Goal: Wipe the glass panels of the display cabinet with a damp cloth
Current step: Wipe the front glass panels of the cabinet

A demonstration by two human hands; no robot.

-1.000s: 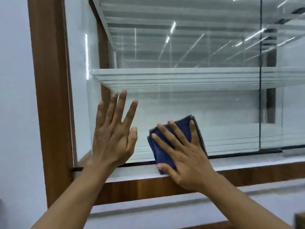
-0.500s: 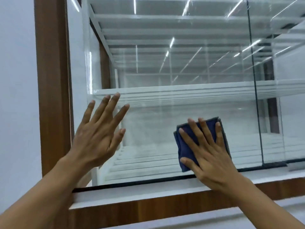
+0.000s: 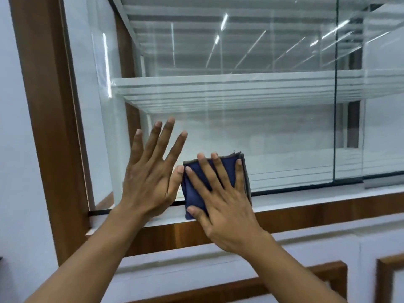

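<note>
"Blue cloth [image 3: 193, 193], folded square. Where is it?"

"Under the right hand [image 3: 220, 200], whose fingers are spread straight and press it to the glass panel [image 3: 262, 132] at its bottom edge."

"And the left hand [image 3: 148, 178]?"

"Wide open, palm towards the glass, thumb tip just beside the cloth."

"What's in the display cabinet [image 3: 43, 106]?"

"A glass shelf [image 3: 218, 88] runs across behind the pane. Brown wood frames it."
</note>
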